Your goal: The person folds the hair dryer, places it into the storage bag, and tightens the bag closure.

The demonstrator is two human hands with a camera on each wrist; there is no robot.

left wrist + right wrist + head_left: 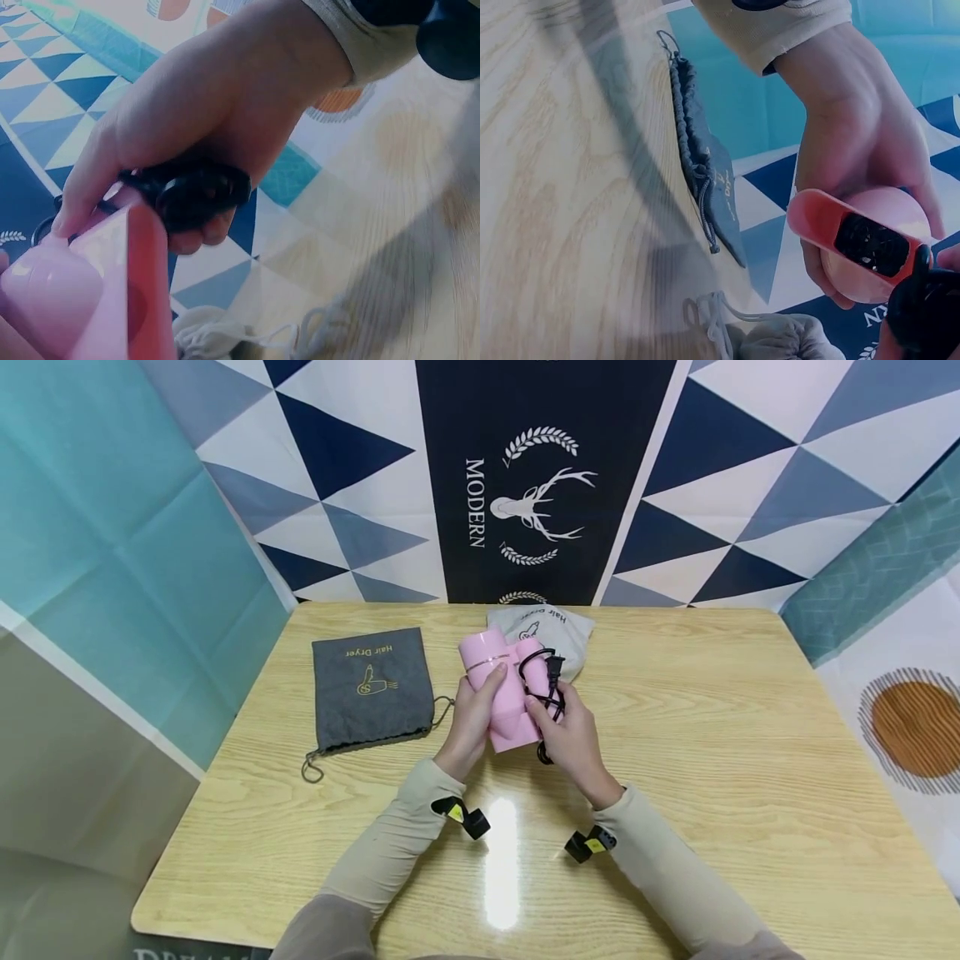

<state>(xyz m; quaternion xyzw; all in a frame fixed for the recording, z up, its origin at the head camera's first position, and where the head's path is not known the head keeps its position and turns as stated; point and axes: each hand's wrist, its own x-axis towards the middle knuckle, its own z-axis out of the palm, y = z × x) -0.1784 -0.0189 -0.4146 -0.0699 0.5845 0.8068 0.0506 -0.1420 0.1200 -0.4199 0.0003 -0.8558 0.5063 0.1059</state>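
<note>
Both hands hold a pink hair dryer [504,697] above the table in the head view. My left hand [468,718] grips its barrel from the left, thumb laid along the top. At the folded handle [535,672], my right hand [573,739] holds on together with the black power cord [553,693], which is bundled there with its plug. The flat nozzle [817,214] points toward me, its dark opening visible in the right wrist view. In the left wrist view, the right hand's fingers curl around the cord bundle [199,195].
A dark grey drawstring bag [372,689] printed "Hair Dryer" lies flat at the left of the wooden table [712,760]. Behind the dryer, a light grey drawstring bag [573,639] lies near the back edge, against a patterned cloth wall [547,402].
</note>
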